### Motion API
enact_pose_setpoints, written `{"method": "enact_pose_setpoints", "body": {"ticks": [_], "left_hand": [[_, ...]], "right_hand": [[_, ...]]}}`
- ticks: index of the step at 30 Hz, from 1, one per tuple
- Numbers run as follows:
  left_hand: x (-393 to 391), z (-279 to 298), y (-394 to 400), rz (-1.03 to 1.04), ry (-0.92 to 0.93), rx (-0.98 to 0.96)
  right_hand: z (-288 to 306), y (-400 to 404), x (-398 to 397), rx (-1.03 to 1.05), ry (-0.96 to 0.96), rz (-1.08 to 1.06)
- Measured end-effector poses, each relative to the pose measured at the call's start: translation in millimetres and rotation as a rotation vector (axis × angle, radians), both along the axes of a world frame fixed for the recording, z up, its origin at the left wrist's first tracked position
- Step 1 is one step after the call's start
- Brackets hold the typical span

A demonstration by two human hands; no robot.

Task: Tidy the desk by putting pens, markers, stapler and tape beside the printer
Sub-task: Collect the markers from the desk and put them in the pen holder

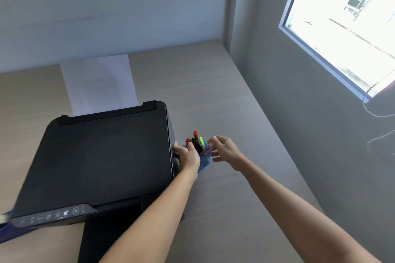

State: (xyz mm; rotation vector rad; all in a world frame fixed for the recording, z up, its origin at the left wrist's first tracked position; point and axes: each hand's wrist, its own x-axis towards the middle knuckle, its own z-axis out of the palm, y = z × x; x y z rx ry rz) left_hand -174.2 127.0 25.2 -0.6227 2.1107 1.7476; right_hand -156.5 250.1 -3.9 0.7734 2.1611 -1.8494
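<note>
A blue mesh pen cup [204,161] stands on the wooden desk [224,102], just beside the right flank of the black printer [102,156], at 3 o'clock from it. Red, black and yellow-green markers [195,141] stick up out of the cup. The left hand [188,155] wraps around the cup's near left side, fingers closed on it. The right hand [224,150] hovers at the cup's 3 o'clock, fingers spread and apart, holding nothing. A white sheet of paper [98,83] rises from the printer at 12 o'clock.
</note>
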Motion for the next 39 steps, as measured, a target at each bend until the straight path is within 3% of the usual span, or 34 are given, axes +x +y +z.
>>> {"method": "enact_pose_setpoints", "body": {"ticks": [6, 12, 23, 27, 31, 35, 39], "left_hand": [[-21.9, -26.4, -0.8, 0.031, -0.23, 0.354], [-33.7, -5.4, 2.7, 0.073, -0.198, 0.356], [-41.5, 38.7, 3.3, 0.005, -0.299, 0.321], [-34.4, 80.3, -0.7, -0.071, -0.25, 0.279], [-37.9, 111.3, -22.4, -0.181, -0.14, 0.296], [-38.7, 140.8, -72.6, -0.279, -0.009, 0.393], [-31.4, 165.0, -173.1, -0.177, 0.117, 0.423]], "right_hand": [[-12.4, -6.8, -1.3, -0.139, -0.041, -0.137], [-10.6, -10.1, -5.4, -0.247, 0.022, -0.216], [-0.3, -4.6, -11.7, -0.212, 0.006, -0.223], [29.4, -3.2, -6.4, 0.03, 0.0, -0.291], [81.0, -17.1, -2.4, 0.232, 0.185, -0.371], [129.0, -50.4, -8.6, 0.27, 0.322, -0.33], [150.9, -126.1, -33.0, 0.222, 0.362, -0.154]]}}
